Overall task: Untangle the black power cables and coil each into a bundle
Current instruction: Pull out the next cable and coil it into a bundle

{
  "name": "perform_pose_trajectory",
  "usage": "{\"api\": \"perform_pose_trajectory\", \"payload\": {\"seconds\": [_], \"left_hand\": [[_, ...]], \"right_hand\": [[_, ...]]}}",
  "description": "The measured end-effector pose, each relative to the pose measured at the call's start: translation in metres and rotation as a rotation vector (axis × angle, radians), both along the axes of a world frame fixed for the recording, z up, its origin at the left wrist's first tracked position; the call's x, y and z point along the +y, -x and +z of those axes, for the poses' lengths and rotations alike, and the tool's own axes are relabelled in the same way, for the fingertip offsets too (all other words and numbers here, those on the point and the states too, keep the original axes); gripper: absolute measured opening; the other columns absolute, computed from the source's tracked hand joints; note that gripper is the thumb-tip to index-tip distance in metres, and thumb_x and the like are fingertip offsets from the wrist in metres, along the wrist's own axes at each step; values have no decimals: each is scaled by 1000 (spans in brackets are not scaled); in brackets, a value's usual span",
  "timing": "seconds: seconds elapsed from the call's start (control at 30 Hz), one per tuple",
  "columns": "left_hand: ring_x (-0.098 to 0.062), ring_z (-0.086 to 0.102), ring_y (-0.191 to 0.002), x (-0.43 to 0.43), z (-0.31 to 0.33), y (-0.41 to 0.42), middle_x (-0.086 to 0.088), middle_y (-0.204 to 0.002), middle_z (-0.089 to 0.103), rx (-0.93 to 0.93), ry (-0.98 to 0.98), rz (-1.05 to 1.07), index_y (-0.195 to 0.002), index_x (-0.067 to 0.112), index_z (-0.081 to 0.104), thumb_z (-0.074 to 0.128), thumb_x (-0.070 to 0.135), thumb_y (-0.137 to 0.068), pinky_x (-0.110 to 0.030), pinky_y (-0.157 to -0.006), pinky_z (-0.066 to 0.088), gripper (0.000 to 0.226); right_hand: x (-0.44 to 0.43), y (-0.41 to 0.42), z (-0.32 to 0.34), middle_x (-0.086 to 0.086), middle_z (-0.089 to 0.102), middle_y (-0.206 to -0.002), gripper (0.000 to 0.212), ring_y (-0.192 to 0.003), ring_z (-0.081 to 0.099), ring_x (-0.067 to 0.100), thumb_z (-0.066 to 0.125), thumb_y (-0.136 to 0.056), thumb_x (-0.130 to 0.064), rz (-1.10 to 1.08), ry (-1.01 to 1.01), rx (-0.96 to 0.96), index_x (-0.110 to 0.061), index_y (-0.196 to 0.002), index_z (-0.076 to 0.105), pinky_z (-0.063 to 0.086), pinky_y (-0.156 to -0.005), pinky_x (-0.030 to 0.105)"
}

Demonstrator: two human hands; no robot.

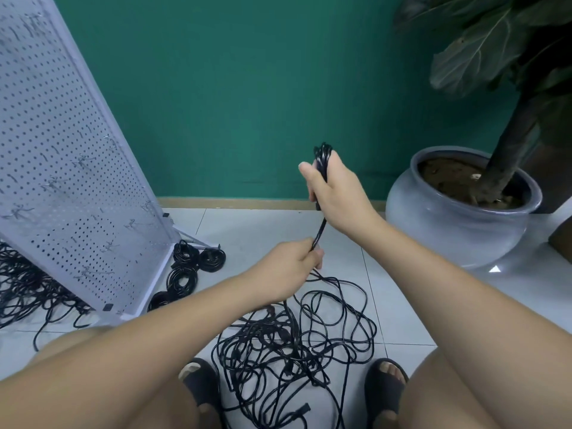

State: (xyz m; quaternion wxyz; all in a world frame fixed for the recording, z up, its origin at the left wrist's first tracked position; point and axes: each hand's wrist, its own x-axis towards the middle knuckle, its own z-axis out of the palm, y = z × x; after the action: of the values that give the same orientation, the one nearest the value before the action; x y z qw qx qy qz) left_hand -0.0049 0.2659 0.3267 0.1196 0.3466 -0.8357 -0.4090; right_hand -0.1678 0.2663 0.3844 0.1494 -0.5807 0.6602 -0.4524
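Note:
My right hand [335,190] is raised in front of the green wall and grips a folded black cable bundle [322,156], whose loops stick out above my fingers. A strand of the same cable [320,230] runs down from it to my left hand [294,263], which pinches it. Below my left hand the cable drops into a loose tangle of black power cables [294,342] spread on the tiled floor between my feet. Several plugs show inside the tangle.
Several coiled black bundles [185,274] lie at the foot of a leaning white pegboard rack [62,168] on the left. More tangled cable [28,292] sits behind the rack. A grey pot [458,224] with a large plant stands at the right. My sandalled feet [387,388] flank the tangle.

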Motion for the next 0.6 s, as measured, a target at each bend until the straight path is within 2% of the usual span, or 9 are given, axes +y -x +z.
{"api": "perform_pose_trajectory", "payload": {"seconds": [0.07, 0.13, 0.2, 0.27, 0.33, 0.43, 0.5, 0.6], "left_hand": [[-3, 46, -56, -2, 12, -4, 8, -65, 50, 17, 117, 7, -98, 16, 65, 48, 30, -112, -21, -56, 35, 25], [-3, 46, -55, -7, 22, -8, 8, -62, 50, 45, 205, 27, -97, 19, 68, 56, 29, -108, -23, -55, 32, 19], [-4, 48, -54, -16, 28, -12, 9, -60, 53, 95, 222, 56, -92, 20, 70, 63, 29, -104, -25, -56, 35, 17], [-8, 55, -52, -26, 36, -18, 6, -59, 54, 169, 166, 83, -87, 19, 70, 68, 31, -102, -22, -53, 41, 20], [-12, 58, -53, -37, 42, -24, 2, -61, 53, 225, 121, 92, -83, 18, 70, 72, 34, -100, -19, -52, 42, 23], [-8, 43, -53, -51, 48, -31, 14, -56, 48, 286, 94, 92, -81, 15, 68, 78, 34, -97, -22, -54, 36, 26], [-7, 35, -55, -61, 48, -33, 15, -57, 43, 339, 49, 101, -81, 11, 64, 80, 31, -94, -21, -54, 31, 29], [-11, 34, -56, -64, 49, -29, 4, -61, 44, 450, -44, 111, -85, 6, 57, 75, 38, -96, -24, -55, 30, 38]], "right_hand": [[-3, 9, -11, 12, 67, -82, 43, -76, 62, 33, 51, -111, -49, -19, -100, 97, -8, -101, 44, 54, -77, 47], [-3, 14, -21, 15, 67, -82, 47, -77, 63, 38, 48, -110, -56, -33, -207, 140, -10, -99, 41, 56, -78, 53], [5, 14, -28, 14, 69, -83, 54, -77, 66, 35, 42, -109, -63, -16, -287, 114, -11, -97, 44, 57, -81, 54], [15, 8, -31, 8, 70, -78, 62, -69, 68, 27, 36, -110, -67, 34, -317, 45, -9, -94, 52, 60, -76, 51], [24, -2, -29, 3, 66, -68, 67, -58, 63, 21, 31, -112, -66, 111, -344, -43, -9, -86, 57, 56, -61, 38], [36, -21, -21, 7, 54, -61, 67, -54, 49, 22, 27, -113, -65, 196, -368, -220, -13, -81, 55, 42, -50, 25], [41, -30, -15, 7, 49, -60, 68, -54, 45, 22, 27, -112, -67, 232, -360, -322, -13, -81, 53, 40, -51, 27], [48, -39, -5, 5, 44, -54, 66, -50, 41, 22, 32, -111, -67, 272, -340, -509, -13, -78, 52, 34, -50, 30]]}}
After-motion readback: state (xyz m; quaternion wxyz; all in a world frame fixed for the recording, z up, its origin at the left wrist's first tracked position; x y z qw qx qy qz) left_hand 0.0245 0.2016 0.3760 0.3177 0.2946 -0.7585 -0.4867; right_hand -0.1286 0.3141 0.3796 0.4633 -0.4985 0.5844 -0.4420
